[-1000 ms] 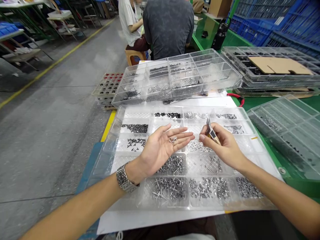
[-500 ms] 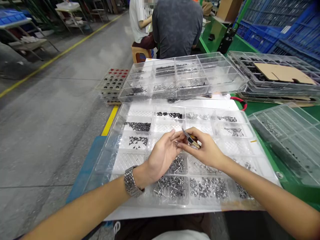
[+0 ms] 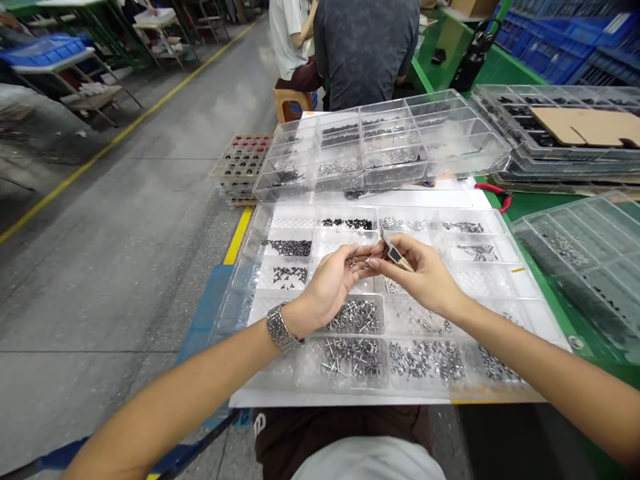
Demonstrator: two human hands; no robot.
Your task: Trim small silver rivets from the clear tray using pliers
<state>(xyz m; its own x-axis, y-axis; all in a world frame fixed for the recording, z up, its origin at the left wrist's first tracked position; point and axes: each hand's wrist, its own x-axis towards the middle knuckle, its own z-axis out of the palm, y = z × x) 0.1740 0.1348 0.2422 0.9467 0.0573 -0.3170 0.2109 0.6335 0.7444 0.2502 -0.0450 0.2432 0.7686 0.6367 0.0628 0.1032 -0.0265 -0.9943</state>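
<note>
My left hand (image 3: 327,283), with a metal-band watch (image 3: 284,328) on its wrist, is turned palm up and cupped. A few small shiny metal fasteners (image 3: 354,261) lie on its curled fingers. My right hand (image 3: 425,270) meets its fingertips and grips a small hand tool (image 3: 395,253) with a pointed grey tip and a dark and tan body; its exact kind is unclear. The right thumb and fingers are at one of the fasteners. Both hands are above a clear compartment tray (image 3: 415,283), whose near sections hold loose silver fasteners (image 3: 354,357) and far sections black screws (image 3: 347,223).
Another clear divided tray (image 3: 450,163) lies behind, with stacked trays (image 3: 540,157) under a cardboard piece (image 3: 585,125) at right. A lidded clear box (image 3: 590,260) sits on the green bench. Two people sit ahead, one in a dark shirt (image 3: 367,53). A grey floor (image 3: 140,220) runs along the left.
The view has shifted, so the tray and bench appear farther right and slightly higher. Both hands stay together, with the tool and the small fasteners still held.
</note>
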